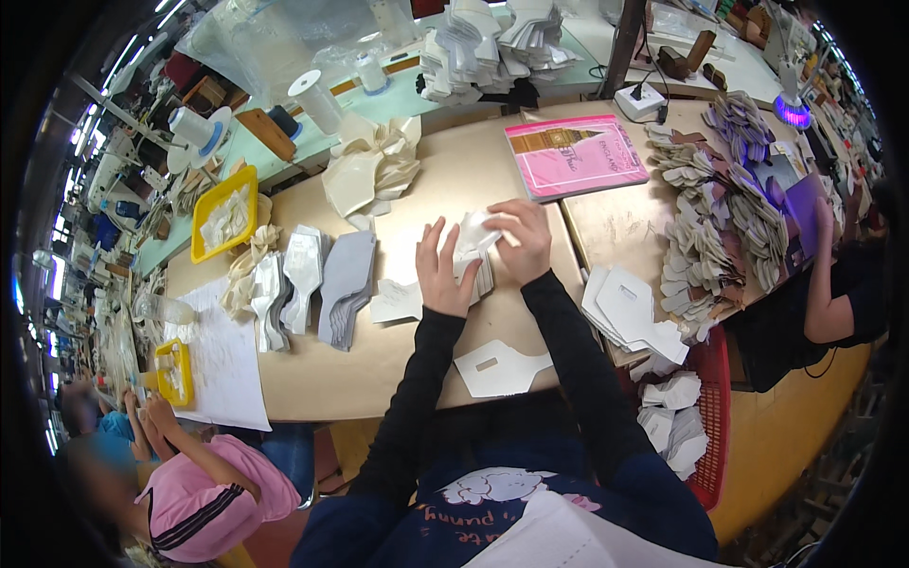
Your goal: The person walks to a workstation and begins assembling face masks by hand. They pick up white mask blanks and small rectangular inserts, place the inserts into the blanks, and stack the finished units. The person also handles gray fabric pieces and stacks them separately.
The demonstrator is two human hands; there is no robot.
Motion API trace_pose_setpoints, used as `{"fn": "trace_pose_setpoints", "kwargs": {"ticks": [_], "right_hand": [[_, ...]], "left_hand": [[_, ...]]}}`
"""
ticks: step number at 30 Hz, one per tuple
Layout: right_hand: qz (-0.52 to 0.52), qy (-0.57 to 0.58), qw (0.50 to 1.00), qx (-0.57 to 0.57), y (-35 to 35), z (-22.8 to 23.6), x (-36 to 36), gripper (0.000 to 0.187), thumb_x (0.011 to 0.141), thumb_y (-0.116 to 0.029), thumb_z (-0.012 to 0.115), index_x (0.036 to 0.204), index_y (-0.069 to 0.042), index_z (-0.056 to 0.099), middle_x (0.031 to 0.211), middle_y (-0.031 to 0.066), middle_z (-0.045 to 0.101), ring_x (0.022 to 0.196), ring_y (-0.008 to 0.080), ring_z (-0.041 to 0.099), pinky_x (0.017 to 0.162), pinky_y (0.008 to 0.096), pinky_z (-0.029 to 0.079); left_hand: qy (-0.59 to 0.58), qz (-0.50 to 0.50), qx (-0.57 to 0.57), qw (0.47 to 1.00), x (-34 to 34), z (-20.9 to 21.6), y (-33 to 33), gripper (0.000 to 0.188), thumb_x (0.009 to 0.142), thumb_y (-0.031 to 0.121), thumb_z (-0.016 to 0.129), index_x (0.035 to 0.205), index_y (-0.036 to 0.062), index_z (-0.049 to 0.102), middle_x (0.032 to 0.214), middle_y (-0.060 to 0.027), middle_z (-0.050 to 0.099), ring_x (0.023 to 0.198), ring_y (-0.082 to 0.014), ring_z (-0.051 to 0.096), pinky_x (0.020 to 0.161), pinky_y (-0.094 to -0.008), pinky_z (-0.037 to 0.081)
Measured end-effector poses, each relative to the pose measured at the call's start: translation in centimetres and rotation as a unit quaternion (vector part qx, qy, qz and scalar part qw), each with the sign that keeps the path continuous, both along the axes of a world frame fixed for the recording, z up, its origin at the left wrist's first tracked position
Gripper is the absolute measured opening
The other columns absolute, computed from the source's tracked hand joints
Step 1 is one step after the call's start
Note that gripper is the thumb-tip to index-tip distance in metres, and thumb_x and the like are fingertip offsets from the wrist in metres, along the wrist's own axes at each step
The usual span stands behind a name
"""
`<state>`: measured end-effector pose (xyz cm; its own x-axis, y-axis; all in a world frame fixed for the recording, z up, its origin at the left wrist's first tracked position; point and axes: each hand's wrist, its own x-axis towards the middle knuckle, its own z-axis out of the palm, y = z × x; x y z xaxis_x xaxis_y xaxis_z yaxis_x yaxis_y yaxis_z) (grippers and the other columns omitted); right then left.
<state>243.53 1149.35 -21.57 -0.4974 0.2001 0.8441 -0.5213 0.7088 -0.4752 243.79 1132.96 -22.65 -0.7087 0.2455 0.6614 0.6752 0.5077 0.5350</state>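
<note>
A small stack of white cut-out pieces (pixel 483 275) lies on the table between my two hands. My left hand (pixel 447 275) is against the stack's left side, its fingers spread apart and pointing away from me. With bent fingers, my right hand (pixel 524 242) grips the edge of a pale white piece (pixel 475 230) at the stack's far end. A flat white piece (pixel 396 301) lies left of my left hand. Nearer to me, a white template-like piece with a slot (pixel 500 369) rests by the table's front edge, between my forearms.
Grey piece stacks (pixel 347 284), white stacks (pixel 303 270) and cream pieces (pixel 371 170) stand left. A pink notebook (pixel 578 156) lies at the back. Rightward are slotted white pieces (pixel 625 312), many bundled pieces (pixel 710 227), a red basket (pixel 712 417) and a co-worker's arm (pixel 827 275).
</note>
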Motion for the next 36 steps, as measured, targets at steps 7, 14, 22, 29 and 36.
{"fn": "trace_pose_setpoints", "kwargs": {"ticks": [7,14,22,29,36], "right_hand": [[0.271,-0.087,0.958,0.043,-2.2,1.8,4.7,0.022,0.072,-0.003,0.073,0.093,-0.011,0.071,0.102,0.0026,0.070,0.099,0.0238,0.063,0.092,0.0375,0.045],[-0.167,-0.213,0.958,0.099,2.6,2.0,15.5,0.047,0.076,-0.013,0.078,0.120,-0.008,0.064,0.127,0.0100,0.060,0.116,0.0317,0.056,0.102,0.0434,0.042],[-0.260,-0.301,0.917,0.033,10.2,0.7,20.7,0.039,0.075,-0.012,0.075,0.112,-0.002,0.066,0.125,0.0156,0.059,0.120,0.0344,0.053,0.101,0.0495,0.040],[-0.063,-0.040,0.985,0.154,6.3,2.9,22.0,0.017,0.061,-0.006,0.068,0.077,-0.009,0.072,0.087,0.0051,0.072,0.082,0.0222,0.070,0.073,0.0372,0.050],[-0.048,-0.018,0.991,0.126,5.1,3.9,22.2,0.018,0.060,-0.007,0.068,0.077,-0.008,0.073,0.089,0.0060,0.072,0.085,0.0227,0.070,0.072,0.0351,0.048]], "left_hand": [[-0.118,-0.047,0.081,0.989,4.5,2.7,-4.8,0.022,0.084,-0.005,0.067,0.102,0.0063,0.072,0.100,-0.0091,0.069,0.095,-0.0241,0.066,0.094,-0.0379,0.048],[-0.395,-0.047,0.206,0.894,10.0,-3.1,-8.7,0.019,0.091,0.002,0.069,0.110,-0.0026,0.069,0.092,-0.0031,0.066,0.082,-0.0103,0.060,0.077,-0.0240,0.049],[-0.344,-0.045,0.095,0.933,10.7,-3.6,-7.5,0.016,0.089,0.003,0.071,0.105,0.0014,0.071,0.086,-0.0046,0.064,0.075,-0.0116,0.059,0.068,-0.0239,0.047],[-0.298,-0.040,0.043,0.953,11.0,-3.1,-7.6,0.015,0.087,0.001,0.071,0.102,0.0000,0.071,0.087,-0.0085,0.065,0.075,-0.0159,0.060,0.069,-0.0263,0.048],[-0.241,-0.049,0.040,0.969,10.6,-2.3,-6.8,0.019,0.084,0.001,0.072,0.103,-0.0001,0.070,0.096,-0.0119,0.068,0.090,-0.0242,0.064,0.080,-0.0324,0.050]]}}
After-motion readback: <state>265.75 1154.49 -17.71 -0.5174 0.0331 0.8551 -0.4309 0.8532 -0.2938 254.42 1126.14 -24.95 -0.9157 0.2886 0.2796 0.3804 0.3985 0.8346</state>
